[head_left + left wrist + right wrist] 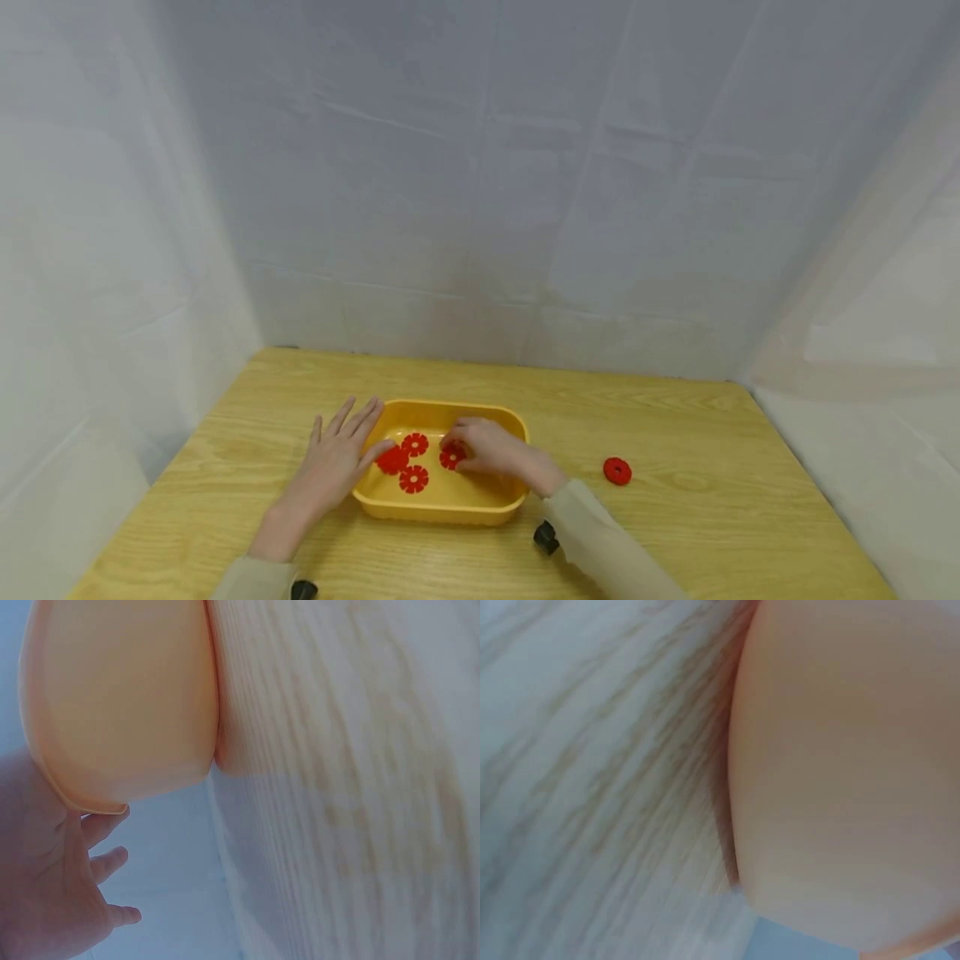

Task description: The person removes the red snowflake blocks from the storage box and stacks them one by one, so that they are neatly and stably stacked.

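A yellow tray [495, 419] sits on the wooden table [675, 533] in the head view, with several red gear-like discs inside [413, 478]. My left hand [341, 454] lies flat with straight fingers against the tray's left rim, thumb near one disc [392, 460]. My right hand [487, 450] reaches into the tray and its curled fingers pinch a red disc [452, 457]. Another red disc [617, 471] lies on the table to the right of the tray. The left wrist view shows the tray's outer wall [120, 697] and my fingers [97, 862]. The right wrist view shows only the tray wall [847, 765] and table.
White cloth walls [480, 183] close in the table at the back and both sides. Bare wood [712, 417] lies right of the tray and behind it. The table's left edge [157, 492] runs close to my left hand.
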